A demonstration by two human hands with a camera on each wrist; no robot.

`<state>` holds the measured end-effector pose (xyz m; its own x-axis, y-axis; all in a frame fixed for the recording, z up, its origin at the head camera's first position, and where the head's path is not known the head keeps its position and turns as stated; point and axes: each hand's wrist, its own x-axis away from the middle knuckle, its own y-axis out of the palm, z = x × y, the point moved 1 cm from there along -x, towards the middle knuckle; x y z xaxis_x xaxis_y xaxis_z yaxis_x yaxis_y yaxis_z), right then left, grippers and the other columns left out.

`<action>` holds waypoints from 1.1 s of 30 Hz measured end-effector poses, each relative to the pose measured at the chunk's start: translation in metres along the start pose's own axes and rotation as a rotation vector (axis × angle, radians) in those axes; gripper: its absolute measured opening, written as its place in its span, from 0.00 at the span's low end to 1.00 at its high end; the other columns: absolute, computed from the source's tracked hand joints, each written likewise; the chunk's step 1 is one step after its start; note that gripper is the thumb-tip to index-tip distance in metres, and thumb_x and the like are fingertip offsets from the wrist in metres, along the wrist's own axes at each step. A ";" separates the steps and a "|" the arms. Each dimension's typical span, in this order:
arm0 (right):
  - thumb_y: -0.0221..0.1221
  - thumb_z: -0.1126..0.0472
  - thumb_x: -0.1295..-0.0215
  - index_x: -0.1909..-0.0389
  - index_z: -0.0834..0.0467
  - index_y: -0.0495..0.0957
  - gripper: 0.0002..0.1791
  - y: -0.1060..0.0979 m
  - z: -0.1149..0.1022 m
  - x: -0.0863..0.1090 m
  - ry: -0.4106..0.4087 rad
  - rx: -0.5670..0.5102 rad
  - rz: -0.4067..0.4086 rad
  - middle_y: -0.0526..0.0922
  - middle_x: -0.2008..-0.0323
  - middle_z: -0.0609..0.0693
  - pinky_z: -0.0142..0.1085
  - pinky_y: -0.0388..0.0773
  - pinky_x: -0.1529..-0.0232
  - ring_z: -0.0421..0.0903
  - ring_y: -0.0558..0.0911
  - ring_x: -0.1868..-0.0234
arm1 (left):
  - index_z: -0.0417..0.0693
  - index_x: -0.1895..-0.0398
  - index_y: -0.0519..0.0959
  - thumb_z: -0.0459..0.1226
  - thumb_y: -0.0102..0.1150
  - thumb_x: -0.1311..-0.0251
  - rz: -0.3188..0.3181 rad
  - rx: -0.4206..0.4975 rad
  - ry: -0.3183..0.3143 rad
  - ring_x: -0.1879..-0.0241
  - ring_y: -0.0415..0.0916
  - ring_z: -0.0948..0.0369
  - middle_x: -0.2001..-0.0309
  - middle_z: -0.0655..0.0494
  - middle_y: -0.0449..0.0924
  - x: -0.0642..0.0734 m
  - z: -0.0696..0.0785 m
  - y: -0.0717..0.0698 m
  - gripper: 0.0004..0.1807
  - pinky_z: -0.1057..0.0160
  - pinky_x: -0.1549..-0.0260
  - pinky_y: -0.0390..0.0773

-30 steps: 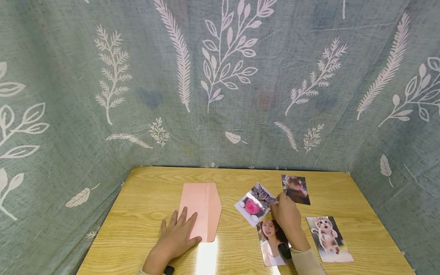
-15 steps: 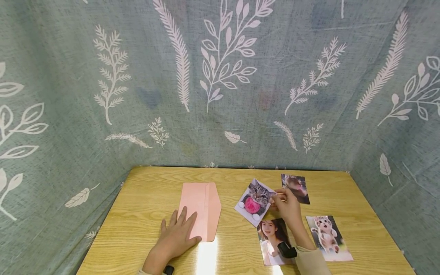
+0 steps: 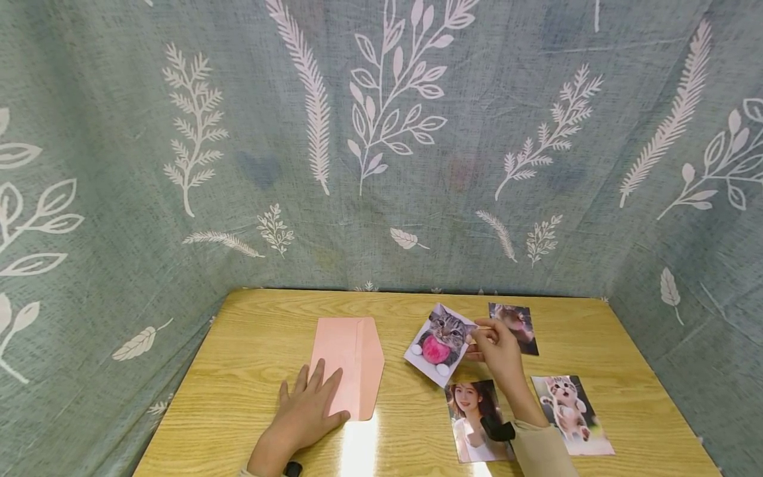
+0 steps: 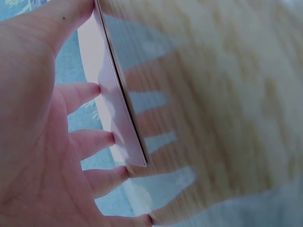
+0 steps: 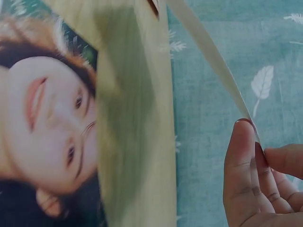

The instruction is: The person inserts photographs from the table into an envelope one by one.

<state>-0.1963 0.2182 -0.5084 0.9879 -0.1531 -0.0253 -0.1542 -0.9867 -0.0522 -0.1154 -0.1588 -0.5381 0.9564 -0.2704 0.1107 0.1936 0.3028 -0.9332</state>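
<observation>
While the right hand [image 3: 499,351] is pinching one grey cat photo [image 3: 439,341] by its edge, three more photos [image 3: 569,412] are lying around those fingers — the left hand [image 3: 306,412], fingers spread, is touching one pink envelope [image 3: 347,354], open tabletop [image 3: 402,421] stretching between

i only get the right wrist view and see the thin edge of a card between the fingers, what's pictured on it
Observer: In the head view, the card in the right hand shows a grey tabby cat.
Operator: ok and what's happening on the other side
Observer: The left hand lies spread, partly over a pink envelope.
Operator: any photo next to the portrait that i'm missing
Observer: Yes, a kitten photo lies on its right in the head view.
</observation>
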 end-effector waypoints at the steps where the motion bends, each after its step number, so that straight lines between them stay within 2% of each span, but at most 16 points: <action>1: 0.54 0.72 0.28 0.42 0.74 0.70 0.16 0.002 -0.001 -0.001 -0.002 -0.009 -0.004 0.82 0.65 0.63 0.44 0.85 0.71 0.49 0.85 0.74 | 0.58 0.23 0.62 0.63 0.59 0.39 -0.001 -0.001 -0.001 0.27 0.45 0.33 0.23 0.39 0.50 0.000 0.000 0.000 0.44 0.20 0.42 0.44; 10: 0.54 0.71 0.28 0.42 0.73 0.70 0.16 0.022 -0.007 -0.012 -0.005 0.008 -0.056 0.82 0.62 0.64 0.45 0.85 0.71 0.52 0.86 0.74 | 0.56 0.23 0.62 0.62 0.61 0.39 0.010 0.021 0.016 0.27 0.45 0.32 0.23 0.37 0.50 0.000 -0.001 0.001 0.44 0.19 0.42 0.42; 18: 0.56 0.70 0.28 0.42 0.69 0.73 0.16 0.041 -0.009 -0.020 0.008 0.040 -0.106 0.82 0.62 0.65 0.57 0.83 0.65 0.60 0.86 0.71 | 0.56 0.24 0.63 0.62 0.61 0.40 0.013 0.019 0.016 0.27 0.46 0.32 0.23 0.37 0.50 0.000 0.000 0.000 0.44 0.19 0.42 0.43; 25: 0.57 0.70 0.29 0.43 0.64 0.75 0.15 0.057 -0.009 -0.023 0.032 0.068 -0.130 0.82 0.63 0.65 0.58 0.83 0.65 0.65 0.85 0.68 | 0.58 0.23 0.62 0.64 0.60 0.40 -0.007 0.004 -0.003 0.26 0.45 0.33 0.23 0.39 0.49 0.001 0.000 0.002 0.44 0.19 0.42 0.44; 33: 0.57 0.69 0.28 0.41 0.67 0.73 0.17 0.078 -0.007 -0.031 0.011 0.110 -0.172 0.82 0.64 0.63 0.56 0.84 0.67 0.61 0.86 0.71 | 0.59 0.23 0.62 0.64 0.59 0.39 -0.014 -0.003 -0.008 0.26 0.45 0.33 0.23 0.40 0.49 -0.001 -0.002 0.001 0.44 0.20 0.42 0.44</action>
<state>-0.2384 0.1456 -0.5049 0.9999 0.0163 0.0038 0.0167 -0.9864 -0.1634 -0.1164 -0.1600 -0.5395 0.9553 -0.2673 0.1261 0.2059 0.2962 -0.9327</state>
